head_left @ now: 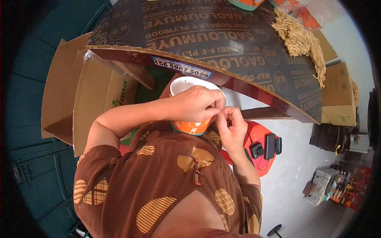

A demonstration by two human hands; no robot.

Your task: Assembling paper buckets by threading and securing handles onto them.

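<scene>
An orange pot (pixel 191 127) with a white inside, a green bottom band and a small hole near its rim rests at my lap, against the front of my brown patterned clothes. My left hand (pixel 198 102) reaches across the pot's opening, fingers pinched together at its right rim. Beside it, my right hand (pixel 233 126) is closed in a pinch too, its fingertips almost touching the left ones. Whatever lies between the fingertips is too small to make out. Both hands cover part of the pot's rim and side.
A dark plywood table (pixel 198 31) stands ahead, with a bundle of tan cords (pixel 297 35) and another orange pot (pixel 247 4) on it. Open cardboard boxes (pixel 95 87) are at left. On a red stool (pixel 260 133) at right sit small black devices (pixel 270 146) with a cable.
</scene>
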